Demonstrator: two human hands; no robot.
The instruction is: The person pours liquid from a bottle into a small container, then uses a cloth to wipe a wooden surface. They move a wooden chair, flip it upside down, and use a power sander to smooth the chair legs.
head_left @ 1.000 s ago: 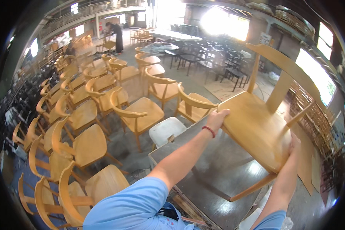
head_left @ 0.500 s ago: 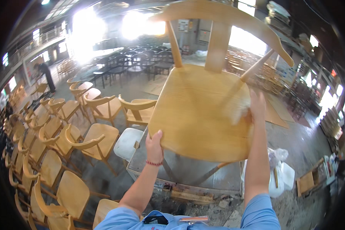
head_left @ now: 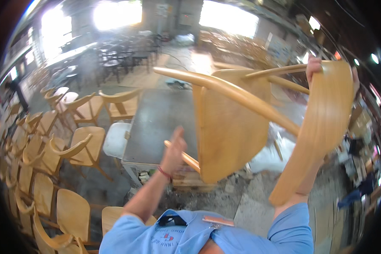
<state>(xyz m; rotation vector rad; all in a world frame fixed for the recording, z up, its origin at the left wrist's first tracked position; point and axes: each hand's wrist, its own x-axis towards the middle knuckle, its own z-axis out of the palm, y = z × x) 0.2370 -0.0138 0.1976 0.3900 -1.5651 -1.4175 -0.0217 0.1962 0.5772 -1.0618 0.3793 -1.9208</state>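
Note:
A light wooden chair (head_left: 235,122) hangs tipped on its side in front of me, its seat turned nearly edge-on. My right hand (head_left: 314,70) grips the far end of its broad curved backrest (head_left: 330,106); the backrest hides part of that hand and forearm. My left hand (head_left: 173,153) is beside a chair leg (head_left: 191,161), its fingers stretched upward and somewhat blurred. That leg passes behind the left hand, and I cannot tell whether they touch. Below and behind the chair stands a grey-topped table (head_left: 156,122).
Rows of similar wooden chairs (head_left: 86,144) fill the left side. A white-seated stool (head_left: 116,139) stands against the table's left edge. White plastic-wrapped items (head_left: 269,152) lie beyond the chair at right. Dark chairs (head_left: 122,55) stand farther back, and a person (head_left: 17,93) is at far left.
The chair has turned from upright onto its side and shifted right. My right hand has moved from the seat's side to the backrest; my left hand has left the seat's front edge.

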